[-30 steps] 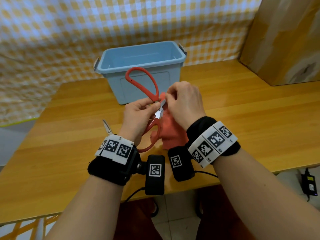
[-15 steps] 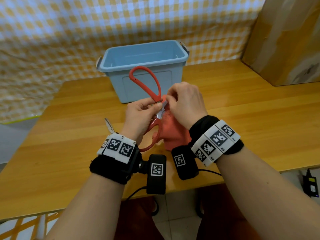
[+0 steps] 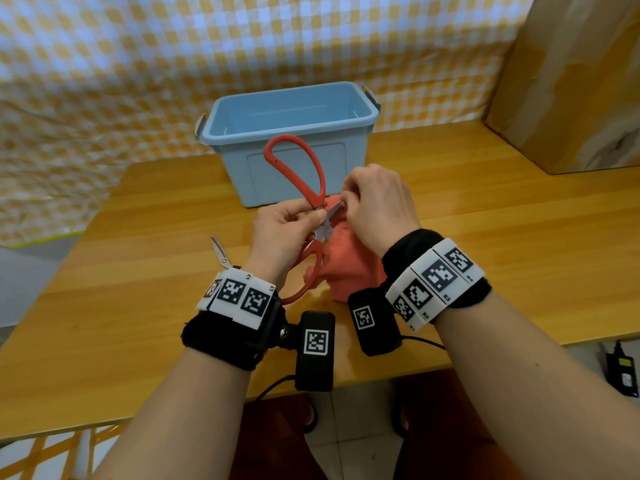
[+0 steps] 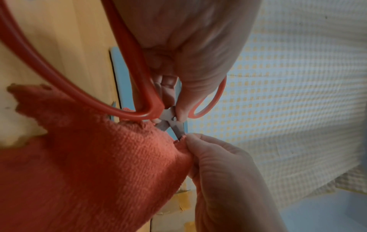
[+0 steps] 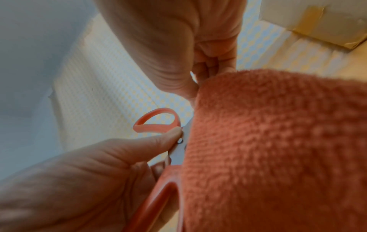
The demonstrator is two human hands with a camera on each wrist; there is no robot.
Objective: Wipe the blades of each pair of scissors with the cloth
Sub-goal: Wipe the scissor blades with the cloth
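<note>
At far left, the blades of a second pair of scissors (image 3: 219, 251) lie on the table (image 3: 104, 306), partly hidden behind the left wrist and seemingly untouched. Next, the left hand (image 3: 280, 233) pinches the red-handled scissors (image 3: 313, 216) at the pivot, thumb and fingers curled on the metal, handles spread open, one loop raised before the blue bin (image 3: 294, 133). At centre, one short blade (image 3: 333, 213) runs rightward into the red cloth (image 3: 349, 268). At right, the right hand (image 3: 377, 206) clamps a fold of cloth around the blade's tip, the rest hanging toward the table. To wipe well, the stroke probably should run from pivot to tip, with the cloth pinched on the flats rather than the edge and the pivot held steady.
</note>
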